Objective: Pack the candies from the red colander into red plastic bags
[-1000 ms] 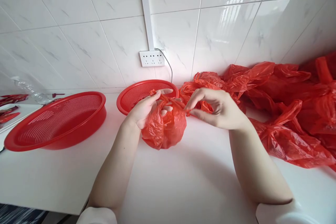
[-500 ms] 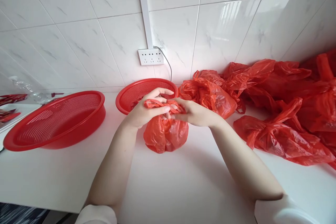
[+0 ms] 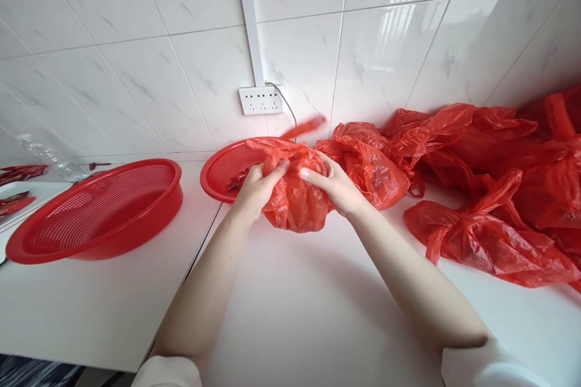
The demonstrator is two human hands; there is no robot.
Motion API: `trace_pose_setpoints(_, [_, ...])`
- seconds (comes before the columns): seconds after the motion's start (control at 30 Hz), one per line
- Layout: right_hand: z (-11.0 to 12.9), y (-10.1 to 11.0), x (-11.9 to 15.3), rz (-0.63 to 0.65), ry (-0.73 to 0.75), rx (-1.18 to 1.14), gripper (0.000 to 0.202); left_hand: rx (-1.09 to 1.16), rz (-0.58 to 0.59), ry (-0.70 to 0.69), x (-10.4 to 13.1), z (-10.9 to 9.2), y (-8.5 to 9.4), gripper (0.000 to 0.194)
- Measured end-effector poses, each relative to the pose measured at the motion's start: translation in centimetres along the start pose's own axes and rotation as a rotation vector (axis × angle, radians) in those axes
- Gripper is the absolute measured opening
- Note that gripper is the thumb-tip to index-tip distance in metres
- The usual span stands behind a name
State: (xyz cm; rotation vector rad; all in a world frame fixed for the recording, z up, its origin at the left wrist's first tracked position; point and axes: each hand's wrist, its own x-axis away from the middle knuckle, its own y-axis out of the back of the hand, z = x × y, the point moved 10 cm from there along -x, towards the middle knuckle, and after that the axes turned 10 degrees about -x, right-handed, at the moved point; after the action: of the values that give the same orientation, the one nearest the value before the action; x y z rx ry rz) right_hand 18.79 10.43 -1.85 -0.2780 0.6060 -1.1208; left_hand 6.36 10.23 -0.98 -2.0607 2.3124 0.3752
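Red bag (image 3: 295, 202) clasped between left hand (image 3: 256, 187) and right hand (image 3: 333, 184).

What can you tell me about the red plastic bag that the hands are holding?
The red plastic bag is thin, glossy, crinkled film, bunched into a rounded bundle; what is inside cannot be seen. The left hand and the right hand grip it from either side near its top. It sits at the white counter, overlapping the front rim of the smaller red basket. A blurred red strip, seemingly a handle, sticks up behind it.
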Motion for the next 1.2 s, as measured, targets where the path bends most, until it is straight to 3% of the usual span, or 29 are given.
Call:
trace_pose_setpoints(0.1, [-1.0,1.5,-0.2,-0.143,0.019,-0.043,0.028,0.359,-0.213,0.003,-0.5,1.3,1.1,0.033])
trace_pose_setpoints(0.17, [-2.7,2.6,-0.5,-0.236,-0.033,-0.174,0.025,0.571,-0.257,0.013,-0.6,2.1,0.9,0.029])
trace_pose_setpoints(0.33, [-6.0,3.7,-1.2,-0.368,-0.162,-0.395,0.022,0.775,-0.155,-0.030,-0.7,1.6,-0.6,0.036])
trace_pose_setpoints(0.47, [-5.3,4.4,-0.6,-0.455,-0.033,-0.254,0.018,0.857,-0.111,-0.010,-0.8,2.0,-1.4,0.027])
trace_pose_setpoints(0.53, [-4.2,3.6,-0.2,-0.414,0.081,-0.061,0.020,0.823,-0.086,0.032,-0.9,2.7,-2.0,0.026])
trace_pose_setpoints(0.63, [-3.5,0.9,0.1,-0.222,0.182,0.100,0.021,0.689,-0.101,0.126,-0.7,4.2,-2.6,0.028])
trace_pose_setpoints(0.7, [-3.9,-0.5,0.1,-0.099,0.166,0.069,0.021,0.620,-0.126,0.179,-0.5,4.9,-2.7,0.029])
trace_pose_setpoints(0.83, [-3.4,-1.3,-0.2,0.079,0.095,0.093,0.025,0.664,-0.186,0.222,-0.5,5.4,-2.0,0.030])
trace_pose_setpoints(0.93, [-2.9,-1.9,-0.1,0.302,0.030,0.283,0.047,0.806,-0.224,0.166,-1.0,5.0,-0.9,0.029])
trace_pose_setpoints(1.03, [-3.9,-1.8,0.2,0.480,-0.058,0.515,0.069,0.888,-0.270,0.090,-1.1,4.4,0.3,0.030])
trace_pose_setpoints(1.1, [-4.4,-0.8,-0.3,0.449,-0.046,0.624,0.054,0.915,-0.289,0.052,-1.1,4.0,0.6,0.032])
trace_pose_setpoints(1.2, [-3.7,0.5,-1.0,0.287,0.068,0.721,0.022,0.938,-0.274,0.034,-0.8,3.3,0.5,0.033])
